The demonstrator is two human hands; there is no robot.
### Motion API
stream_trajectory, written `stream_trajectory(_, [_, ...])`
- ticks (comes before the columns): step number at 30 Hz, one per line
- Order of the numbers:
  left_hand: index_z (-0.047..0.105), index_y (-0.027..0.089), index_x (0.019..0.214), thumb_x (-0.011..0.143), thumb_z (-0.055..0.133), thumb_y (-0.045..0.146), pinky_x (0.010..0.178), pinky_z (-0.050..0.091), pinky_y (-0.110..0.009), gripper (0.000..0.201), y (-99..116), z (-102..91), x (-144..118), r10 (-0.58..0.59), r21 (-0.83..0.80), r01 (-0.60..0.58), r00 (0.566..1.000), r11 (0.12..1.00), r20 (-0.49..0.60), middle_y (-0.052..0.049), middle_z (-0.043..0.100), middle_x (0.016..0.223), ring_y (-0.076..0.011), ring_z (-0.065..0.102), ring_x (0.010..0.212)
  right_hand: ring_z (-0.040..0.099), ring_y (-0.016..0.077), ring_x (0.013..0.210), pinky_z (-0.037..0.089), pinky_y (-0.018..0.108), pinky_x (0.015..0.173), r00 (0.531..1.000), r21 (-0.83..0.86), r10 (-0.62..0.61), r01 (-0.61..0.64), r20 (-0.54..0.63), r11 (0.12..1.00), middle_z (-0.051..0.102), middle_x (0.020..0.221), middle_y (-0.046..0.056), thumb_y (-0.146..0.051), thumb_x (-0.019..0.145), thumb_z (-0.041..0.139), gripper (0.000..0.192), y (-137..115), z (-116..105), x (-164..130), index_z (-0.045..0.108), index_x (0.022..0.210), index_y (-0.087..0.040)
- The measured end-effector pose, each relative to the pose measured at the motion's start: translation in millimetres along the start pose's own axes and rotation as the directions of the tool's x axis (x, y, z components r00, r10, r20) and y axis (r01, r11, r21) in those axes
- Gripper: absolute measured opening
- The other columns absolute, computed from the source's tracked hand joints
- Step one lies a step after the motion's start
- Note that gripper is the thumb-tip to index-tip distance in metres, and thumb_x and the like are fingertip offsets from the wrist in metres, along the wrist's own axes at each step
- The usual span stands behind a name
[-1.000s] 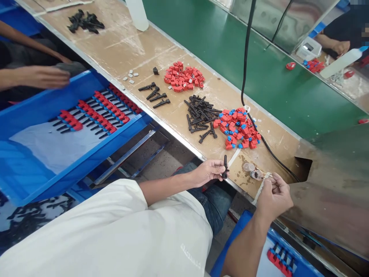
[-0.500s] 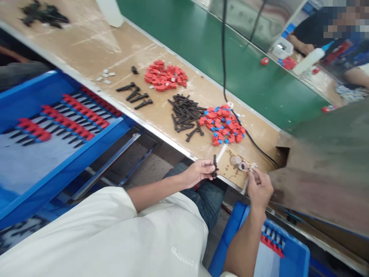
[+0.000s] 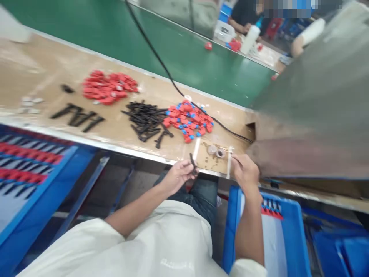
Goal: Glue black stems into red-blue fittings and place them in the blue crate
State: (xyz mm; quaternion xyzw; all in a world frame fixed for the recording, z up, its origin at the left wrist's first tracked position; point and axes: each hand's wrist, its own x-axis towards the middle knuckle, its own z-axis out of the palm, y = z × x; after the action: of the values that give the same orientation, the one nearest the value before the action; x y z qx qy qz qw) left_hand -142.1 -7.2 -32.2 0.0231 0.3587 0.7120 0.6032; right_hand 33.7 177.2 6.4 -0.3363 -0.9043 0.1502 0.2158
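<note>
left hand [image 3: 177, 177] is pinching a black plastic pin [image 3: 193, 163] upright-ish right at the worktop's [image 3: 46, 73] near edge, while the right hand [image 3: 245, 172], just beside it, is closing on a thin white stick [image 3: 229, 163] running toward the little glue cups [image 3: 216, 151].

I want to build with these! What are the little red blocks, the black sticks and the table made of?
The red blocks look like moulded plastic: bright, even colour, slightly shiny. The black sticks, like the one in the left hand, look like matte black plastic, though the blur leaves that open. The table looks like tan board, worn and scuffed pale, with a metal strip along its front edge.
</note>
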Motion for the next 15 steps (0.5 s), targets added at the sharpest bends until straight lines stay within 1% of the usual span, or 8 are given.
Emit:
stream_trajectory(2, [0.068,0.011,0.083,0.06,0.092,0.037,0.057,0.046,-0.019,0.043,-2,-1.5,6,0.002,-0.005,-0.002,1.0,1.0,0.003,-0.005,0.069,0.073,-0.0116,0.062,0.064,0.062,0.0164,0.078,0.047,0.027,0.071,0.995,-0.03,-0.096,0.096,0.01,0.995,0.066,0.087,0.005,-0.035,0.097,0.05,0.027,6,-8,7,0.074,0.097,-0.022])
stream_trajectory(4, [0.067,0.011,0.084,0.06,0.092,0.041,0.058,0.045,-0.019,0.045,-2,-4.2,10,0.006,-0.008,-0.006,1.0,1.0,0.001,-0.005,0.069,0.075,-0.0111,0.062,0.065,0.057,0.0146,0.069,0.045,0.026,0.067,0.979,-0.05,-0.197,0.2,0.044,0.979,0.061,0.079,0.004,-0.035,0.098,0.047,0.03,9,-13,15,0.074,0.097,-0.021])
stream_trajectory(6, [0.067,0.011,0.085,0.06,0.092,0.041,0.059,0.045,-0.02,0.046,-2,-6.1,10,0.008,-0.018,-0.008,1.0,1.0,-0.001,-0.005,0.068,0.076,-0.0111,0.062,0.065,0.052,0.0131,0.065,0.043,0.025,0.063,0.957,-0.069,-0.278,0.284,0.086,0.956,0.055,0.077,0.002,-0.033,0.099,0.045,0.031,7,-17,21,0.073,0.098,-0.021])
stream_trajectory(8, [0.067,0.012,0.086,0.06,0.092,0.041,0.058,0.044,-0.02,0.047,0,-6.7,8,0.004,-0.027,-0.004,1.0,1.0,0.008,-0.005,0.068,0.075,-0.0109,0.061,0.065,0.048,0.0123,0.063,0.041,0.024,0.061,0.935,-0.088,-0.334,0.346,0.121,0.934,0.051,0.079,0.002,-0.029,0.099,0.043,0.031,2,-19,25,0.072,0.1,-0.02])
stream_trajectory(10, [0.067,0.011,0.085,0.06,0.092,0.042,0.058,0.044,-0.019,0.047,2,-6.1,7,0.001,-0.031,-0.001,1.0,1.0,0.022,-0.005,0.068,0.075,-0.0108,0.061,0.065,0.047,0.0124,0.065,0.041,0.025,0.061,0.919,-0.11,-0.36,0.38,0.162,0.919,0.048,0.08,0.002,-0.026,0.099,0.041,0.031,-2,-18,30,0.071,0.1,-0.02])
stream_trajectory(13, [0.066,0.011,0.082,0.06,0.092,0.042,0.059,0.044,-0.019,0.046,5,-4.9,5,0.004,-0.03,-0.003,0.999,1.0,0.041,-0.005,0.068,0.074,-0.0108,0.061,0.065,0.048,0.0136,0.068,0.042,0.026,0.064,0.908,-0.134,-0.351,0.387,0.231,0.912,0.047,0.083,0.003,-0.023,0.098,0.039,0.032,-7,-12,39,0.071,0.1,-0.02])
stream_trajectory(15, [0.066,0.011,0.082,0.061,0.091,0.043,0.059,0.045,-0.02,0.045,7,-5.2,5,0.008,-0.031,-0.007,0.999,0.999,0.049,-0.005,0.068,0.074,-0.011,0.061,0.065,0.049,0.0144,0.069,0.044,0.027,0.064,0.901,-0.129,-0.363,0.4,0.239,0.907,0.048,0.084,0.004,-0.023,0.099,0.039,0.032,-9,-7,45,0.07,0.102,-0.02])
